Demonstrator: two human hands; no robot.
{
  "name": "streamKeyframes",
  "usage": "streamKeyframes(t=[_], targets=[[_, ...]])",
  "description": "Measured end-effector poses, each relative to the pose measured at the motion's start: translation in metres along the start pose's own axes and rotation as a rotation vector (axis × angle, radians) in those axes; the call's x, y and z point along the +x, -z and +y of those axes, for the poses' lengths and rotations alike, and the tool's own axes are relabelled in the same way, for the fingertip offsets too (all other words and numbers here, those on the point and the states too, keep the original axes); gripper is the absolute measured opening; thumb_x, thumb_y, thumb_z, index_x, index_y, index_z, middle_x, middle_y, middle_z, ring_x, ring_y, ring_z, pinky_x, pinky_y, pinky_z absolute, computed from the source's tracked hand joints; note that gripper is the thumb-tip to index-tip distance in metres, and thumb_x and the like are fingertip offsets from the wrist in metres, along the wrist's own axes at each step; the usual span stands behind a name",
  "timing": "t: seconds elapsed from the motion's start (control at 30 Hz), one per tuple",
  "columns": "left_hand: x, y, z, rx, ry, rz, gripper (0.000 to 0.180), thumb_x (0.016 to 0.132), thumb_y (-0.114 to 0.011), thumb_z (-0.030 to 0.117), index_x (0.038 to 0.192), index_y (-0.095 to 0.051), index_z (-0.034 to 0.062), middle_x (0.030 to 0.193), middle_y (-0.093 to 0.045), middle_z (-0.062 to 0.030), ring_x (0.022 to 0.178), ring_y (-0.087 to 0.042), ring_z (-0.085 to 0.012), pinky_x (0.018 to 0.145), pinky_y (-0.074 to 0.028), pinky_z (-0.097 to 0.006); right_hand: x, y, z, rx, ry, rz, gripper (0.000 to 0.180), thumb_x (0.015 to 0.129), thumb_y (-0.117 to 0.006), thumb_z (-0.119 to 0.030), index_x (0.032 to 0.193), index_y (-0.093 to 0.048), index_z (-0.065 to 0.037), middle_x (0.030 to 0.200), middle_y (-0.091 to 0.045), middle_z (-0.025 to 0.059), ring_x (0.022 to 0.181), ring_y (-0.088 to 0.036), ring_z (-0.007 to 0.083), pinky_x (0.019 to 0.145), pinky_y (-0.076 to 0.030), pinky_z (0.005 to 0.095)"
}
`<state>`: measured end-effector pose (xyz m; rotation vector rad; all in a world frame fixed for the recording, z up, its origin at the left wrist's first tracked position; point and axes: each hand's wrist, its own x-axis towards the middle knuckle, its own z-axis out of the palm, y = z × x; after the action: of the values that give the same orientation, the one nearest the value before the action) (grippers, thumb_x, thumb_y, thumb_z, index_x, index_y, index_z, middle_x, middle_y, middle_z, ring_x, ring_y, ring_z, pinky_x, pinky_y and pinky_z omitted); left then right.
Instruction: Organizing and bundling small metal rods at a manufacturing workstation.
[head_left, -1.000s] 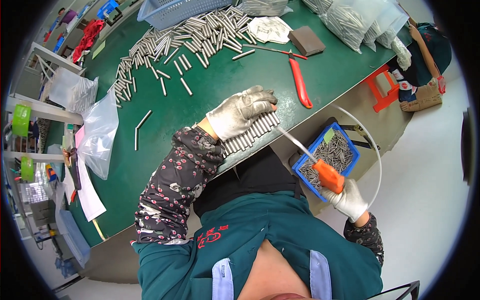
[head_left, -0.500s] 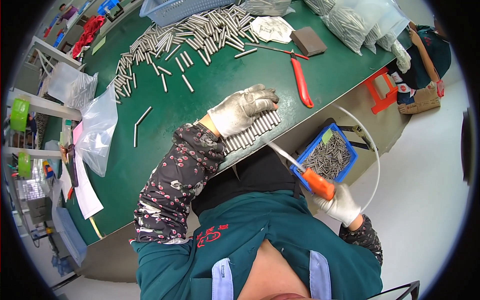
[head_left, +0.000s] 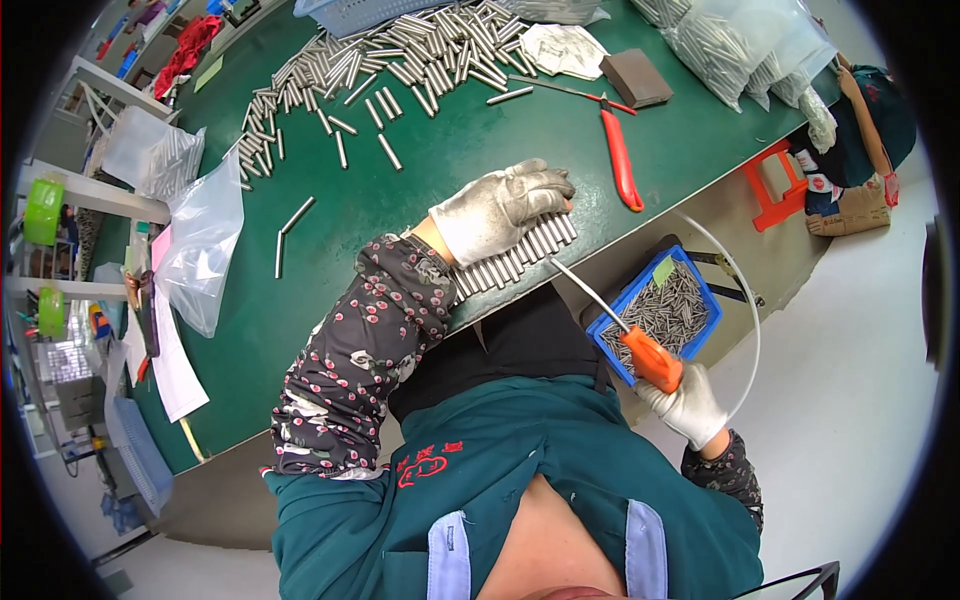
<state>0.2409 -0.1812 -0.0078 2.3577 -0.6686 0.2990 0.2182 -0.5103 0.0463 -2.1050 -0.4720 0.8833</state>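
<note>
My left hand (head_left: 505, 210), in a stained white glove, lies flat over a row of short metal pins (head_left: 500, 268) set side by side near the table's front edge. Its fingers reach to the right end of the row, and the pins' near ends stick out below the palm. My right hand (head_left: 688, 402), also gloved, is closed around the orange handle of an air blow gun (head_left: 652, 358). The gun's long thin nozzle points up and left, its tip close to the pins' near ends toward the right of the row. A white hose (head_left: 752, 335) curves beside it.
Loose pins (head_left: 430, 55) are heaped at the back of the green table (head_left: 350, 215). Red-handled pliers (head_left: 620, 160), a dark block (head_left: 637, 78) and bagged pins (head_left: 705, 50) lie right. A blue bin (head_left: 708, 300) of small metal parts stands below the edge. Another person (head_left: 880, 120) is at far right.
The view has shifted slightly. The nozzle, blurred earlier, is now sharp, and its tip is a little farther up toward the row's right end. My left hand stays on the pins.
</note>
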Motion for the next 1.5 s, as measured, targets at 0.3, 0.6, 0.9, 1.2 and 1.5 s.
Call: streamKeyframes(t=[0.3,0.6,0.9,1.2,1.5], targets=[[0.001,-0.002,-0.001,-0.012,-0.028,0.011,0.045,0.067,-0.055,-0.009,0.107,-0.060,0.0081,0.120,-0.058,-0.0070,0.121,-0.048,-0.0281,0.105,-0.037,-0.039,-0.007,-0.004,0.011,-0.017,-0.013,-0.133,0.027,0.076,-0.069,-0.017,0.097,-0.064,-0.001,0.057,-0.059,0.0076,0.050,-0.060,0.0156,0.054,-0.049,0.0295],[0.001,-0.002,0.000,-0.018,-0.013,0.008,0.046,0.066,-0.055,-0.009,0.109,-0.059,0.0086,0.121,-0.058,-0.0073,0.123,-0.046,-0.0269,0.108,-0.035,-0.038,-0.006,-0.010,0.021,0.070,0.002,-0.164,0.027,0.076,-0.068,-0.018,0.097,-0.064,-0.001,0.058,-0.060,0.0073,0.049,-0.060,0.0154,0.054,-0.048,0.0295],[-0.023,0.048,0.015,0.117,-0.013,-0.012,0.046,0.087,-0.057,0.020,0.131,-0.047,0.0096,0.134,-0.048,-0.0134,0.130,-0.039,-0.0323,0.110,-0.026,-0.046,0.009,-0.011,0.007,-0.004,0.128,-0.194,0.025,0.075,-0.070,-0.017,0.095,-0.064,-0.003,0.064,-0.061,0.0109,0.057,-0.060,0.0217,0.059,-0.048,0.0319],[-0.093,0.057,0.028,0.325,0.028,-0.184,0.089,0.076,-0.043,0.073,0.131,-0.045,0.0029,0.140,-0.040,-0.0165,0.134,-0.032,-0.0354,0.113,-0.020,-0.046,0.013,-0.018,0.002,-0.044,0.017,-0.239,0.023,0.075,-0.068,-0.014,0.094,-0.065,-0.002,0.070,-0.062,0.0141,0.062,-0.062,0.0230,0.063,-0.049,0.0326],[-0.093,0.057,0.034,0.354,0.062,-0.185,0.074,0.077,-0.057,0.052,0.130,-0.046,0.0022,0.138,-0.042,-0.0161,0.132,-0.035,-0.0325,0.112,-0.021,-0.046,0.017,-0.026,-0.003,-0.078,0.059,-0.198,0.021,0.074,-0.069,-0.016,0.089,-0.064,-0.002,0.065,-0.060,0.0128,0.059,-0.061,0.0235,0.060,-0.048,0.0329]])
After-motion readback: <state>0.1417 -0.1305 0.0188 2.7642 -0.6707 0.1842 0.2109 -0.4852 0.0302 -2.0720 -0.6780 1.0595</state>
